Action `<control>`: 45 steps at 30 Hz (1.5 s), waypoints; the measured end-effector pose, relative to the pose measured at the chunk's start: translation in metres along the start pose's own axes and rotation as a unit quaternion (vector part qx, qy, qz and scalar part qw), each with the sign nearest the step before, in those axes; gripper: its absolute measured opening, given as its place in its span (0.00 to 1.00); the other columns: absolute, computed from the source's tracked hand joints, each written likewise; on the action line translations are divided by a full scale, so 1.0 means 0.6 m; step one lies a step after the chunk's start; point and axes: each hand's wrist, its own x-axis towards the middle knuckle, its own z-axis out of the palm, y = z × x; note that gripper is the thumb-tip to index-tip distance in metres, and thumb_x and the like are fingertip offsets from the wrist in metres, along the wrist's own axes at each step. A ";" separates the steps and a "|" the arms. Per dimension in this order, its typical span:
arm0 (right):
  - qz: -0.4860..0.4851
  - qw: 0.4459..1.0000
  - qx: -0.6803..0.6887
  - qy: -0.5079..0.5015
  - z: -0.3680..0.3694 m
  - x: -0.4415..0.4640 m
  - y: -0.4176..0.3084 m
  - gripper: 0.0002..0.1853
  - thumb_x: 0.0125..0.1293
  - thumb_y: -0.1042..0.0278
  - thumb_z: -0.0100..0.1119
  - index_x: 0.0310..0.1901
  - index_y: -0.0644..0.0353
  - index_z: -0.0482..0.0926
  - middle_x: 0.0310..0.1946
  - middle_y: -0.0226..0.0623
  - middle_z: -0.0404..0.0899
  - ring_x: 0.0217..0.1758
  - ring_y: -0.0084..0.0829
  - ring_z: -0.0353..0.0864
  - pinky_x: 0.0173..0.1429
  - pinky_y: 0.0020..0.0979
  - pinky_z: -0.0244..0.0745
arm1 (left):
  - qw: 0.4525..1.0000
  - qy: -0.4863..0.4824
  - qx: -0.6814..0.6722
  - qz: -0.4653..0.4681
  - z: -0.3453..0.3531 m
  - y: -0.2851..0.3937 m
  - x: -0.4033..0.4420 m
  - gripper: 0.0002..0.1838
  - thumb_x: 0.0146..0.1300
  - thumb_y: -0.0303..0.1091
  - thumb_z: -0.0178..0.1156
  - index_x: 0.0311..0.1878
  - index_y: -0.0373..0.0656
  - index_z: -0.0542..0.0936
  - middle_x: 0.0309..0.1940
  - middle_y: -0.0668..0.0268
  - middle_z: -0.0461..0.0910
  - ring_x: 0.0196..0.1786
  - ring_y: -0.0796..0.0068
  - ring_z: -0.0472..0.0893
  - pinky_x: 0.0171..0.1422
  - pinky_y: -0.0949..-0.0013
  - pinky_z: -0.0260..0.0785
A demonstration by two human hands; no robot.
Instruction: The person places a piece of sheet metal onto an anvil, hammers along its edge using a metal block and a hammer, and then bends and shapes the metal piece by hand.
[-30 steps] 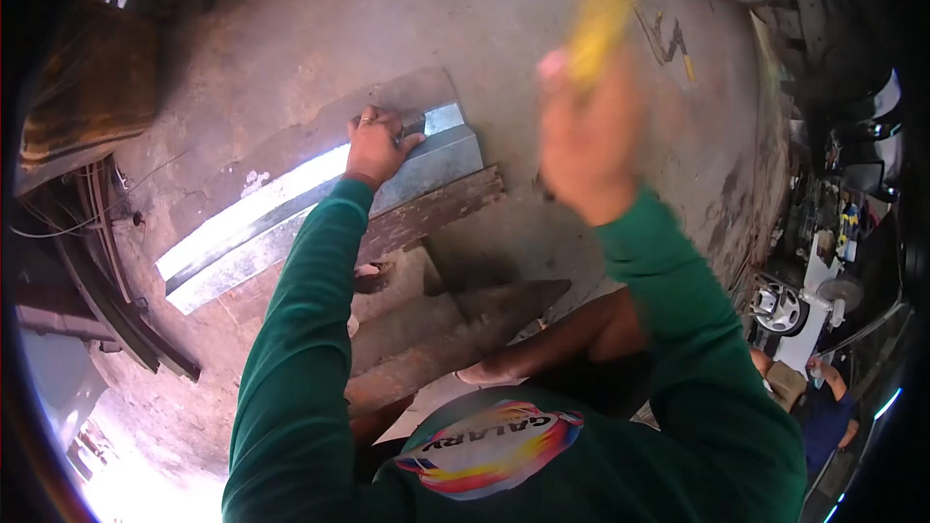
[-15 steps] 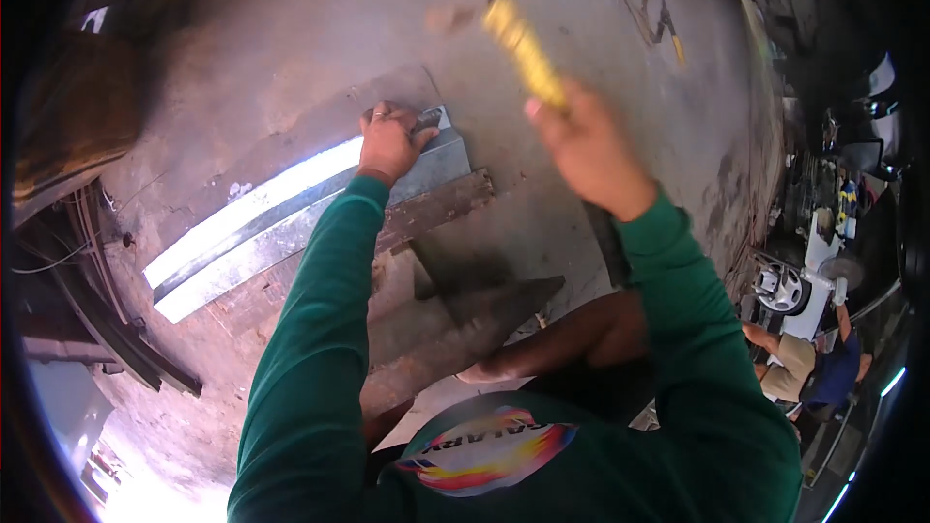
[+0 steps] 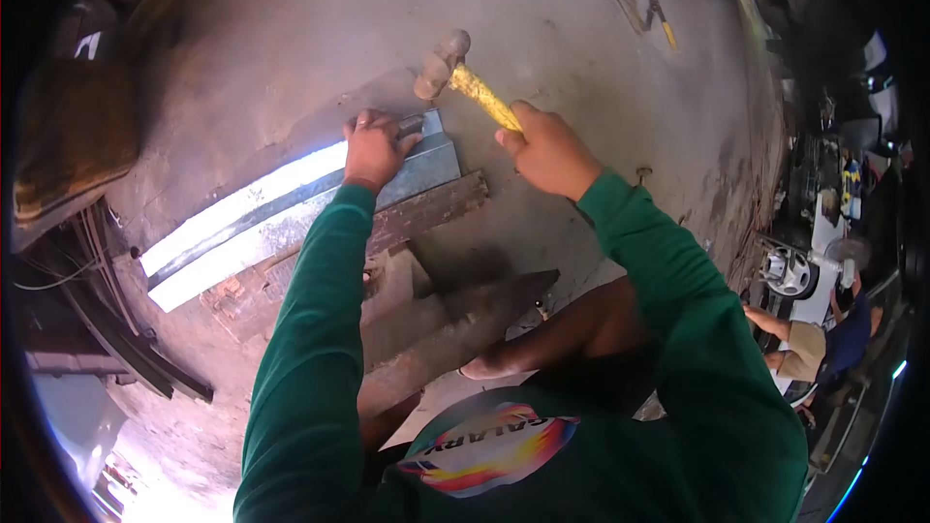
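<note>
My right hand [image 3: 554,151] is closed around the yellow handle of a ball-peen hammer [image 3: 484,97]. The rusty hammer head is raised just above the far right end of a bent strip of sheet metal [image 3: 237,218]. My left hand [image 3: 376,150] rests at that end, its fingers closed on a short dark metal piece [image 3: 415,123] lying against the strip; the hand hides part of it. Under the strip's near side lies a rusty metal bar [image 3: 436,208].
Pliers-like tools [image 3: 651,15] with a yellow grip lie on the concrete floor at the upper right. Curved dark metal strips [image 3: 136,339] are at the left. A dark steel beam [image 3: 465,329] lies before my legs. Another person [image 3: 814,344] is at the far right.
The hammer has come down and to the left, toward the strip's end, with my right hand lower. My left hand keeps its hold at the strip; the view has shifted slightly.
</note>
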 end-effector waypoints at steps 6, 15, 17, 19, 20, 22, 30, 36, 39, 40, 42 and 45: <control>-0.028 0.982 0.113 0.147 -0.138 -0.050 -0.085 0.15 0.84 0.57 0.62 0.50 0.63 0.76 0.31 0.54 0.84 0.36 0.58 0.87 0.41 0.51 0.78 | 0.999 0.008 -0.050 0.015 -0.012 0.017 0.033 0.24 0.70 0.59 0.74 0.54 0.49 0.95 0.60 0.68 0.92 0.72 0.60 0.77 0.80 0.44 0.60; 0.017 0.999 -0.044 -0.007 0.058 -0.019 0.034 0.17 0.82 0.57 0.62 0.56 0.63 0.75 0.36 0.60 0.87 0.44 0.65 0.88 0.50 0.61 0.81 | 1.000 -0.024 -0.006 -0.001 -0.018 0.037 0.056 0.24 0.69 0.60 0.74 0.52 0.48 0.95 0.59 0.71 0.91 0.73 0.61 0.77 0.78 0.45 0.61; 0.039 0.999 0.006 0.034 0.064 -0.012 0.021 0.17 0.81 0.56 0.62 0.56 0.63 0.76 0.40 0.64 0.87 0.49 0.70 0.87 0.56 0.66 0.79 | 1.000 -0.015 0.006 -0.013 -0.040 0.036 0.063 0.23 0.69 0.58 0.75 0.51 0.47 0.94 0.59 0.70 0.91 0.73 0.62 0.77 0.79 0.45 0.61; 0.018 0.999 0.004 0.049 0.033 -0.006 0.028 0.18 0.81 0.55 0.62 0.57 0.63 0.77 0.40 0.62 0.88 0.48 0.69 0.87 0.55 0.64 0.80 | 1.000 0.003 -0.004 -0.003 -0.101 0.040 0.049 0.21 0.70 0.55 0.75 0.51 0.46 0.94 0.58 0.69 0.92 0.72 0.63 0.77 0.78 0.46 0.62; 0.009 0.998 -0.032 0.050 0.004 0.006 0.033 0.17 0.81 0.55 0.62 0.57 0.62 0.77 0.41 0.61 0.88 0.48 0.68 0.87 0.55 0.64 0.81 | 0.996 0.077 -0.024 0.027 -0.117 0.020 0.036 0.20 0.71 0.51 0.76 0.51 0.43 0.93 0.53 0.61 0.92 0.64 0.57 0.83 0.71 0.47 0.70; 0.001 0.994 -0.101 0.047 -0.028 0.009 0.057 0.18 0.80 0.56 0.63 0.59 0.61 0.78 0.41 0.58 0.89 0.47 0.66 0.88 0.54 0.63 0.82 | 0.996 0.057 -0.062 0.011 -0.184 -0.022 -0.018 0.20 0.70 0.50 0.77 0.51 0.41 0.92 0.51 0.57 0.91 0.57 0.52 0.85 0.64 0.47 0.74; 0.054 0.953 -0.290 -0.073 0.033 0.075 0.224 0.26 0.75 0.60 0.67 0.72 0.56 0.80 0.53 0.48 0.91 0.58 0.53 0.91 0.63 0.54 0.86 | 0.949 -0.234 -0.041 -0.207 -0.409 -0.097 -0.337 0.21 0.64 0.47 0.79 0.41 0.35 0.89 0.39 0.46 0.89 0.44 0.39 0.89 0.52 0.44 0.81; 0.179 0.923 -0.299 -0.163 0.045 0.133 0.250 0.17 0.73 0.63 0.68 0.60 0.57 0.91 0.63 0.50 0.90 0.67 0.51 0.90 0.69 0.48 0.86 | 0.914 -0.335 0.033 -0.224 -0.371 -0.113 -0.463 0.19 0.66 0.47 0.77 0.45 0.37 0.92 0.48 0.47 0.90 0.56 0.42 0.88 0.64 0.45 0.81; 0.177 0.929 -0.281 -0.161 0.077 0.166 0.300 0.18 0.72 0.64 0.69 0.60 0.61 0.90 0.59 0.53 0.91 0.64 0.53 0.90 0.69 0.50 0.85 | 0.923 -0.273 0.052 -0.265 -0.344 -0.125 -0.478 0.21 0.67 0.47 0.76 0.52 0.40 0.91 0.60 0.49 0.88 0.67 0.46 0.85 0.70 0.44 0.80; 0.166 0.923 -0.296 -0.180 0.089 0.174 0.316 0.19 0.71 0.63 0.71 0.59 0.61 0.91 0.58 0.54 0.91 0.63 0.53 0.91 0.68 0.50 0.86 | 0.904 -0.314 0.134 -0.257 -0.349 -0.119 -0.452 0.26 0.67 0.46 0.76 0.65 0.44 0.88 0.71 0.55 0.83 0.75 0.49 0.78 0.73 0.43 0.78; 0.167 0.916 -0.301 -0.203 0.117 0.193 0.355 0.21 0.69 0.61 0.73 0.59 0.63 0.91 0.59 0.56 0.91 0.63 0.53 0.91 0.68 0.50 0.86 | 0.930 -0.204 0.223 -0.211 -0.340 -0.134 -0.424 0.38 0.64 0.41 0.77 0.77 0.47 0.77 0.78 0.57 0.77 0.80 0.49 0.73 0.78 0.42 0.74; 0.150 0.919 -0.278 -0.237 0.096 0.179 0.294 0.20 0.70 0.60 0.71 0.58 0.64 0.91 0.59 0.56 0.91 0.63 0.53 0.91 0.68 0.50 0.85 | 0.922 -0.207 0.266 -0.193 -0.330 -0.175 -0.337 0.61 0.56 0.47 0.86 0.89 0.44 0.62 0.87 0.52 0.64 0.92 0.46 0.58 0.89 0.40 0.63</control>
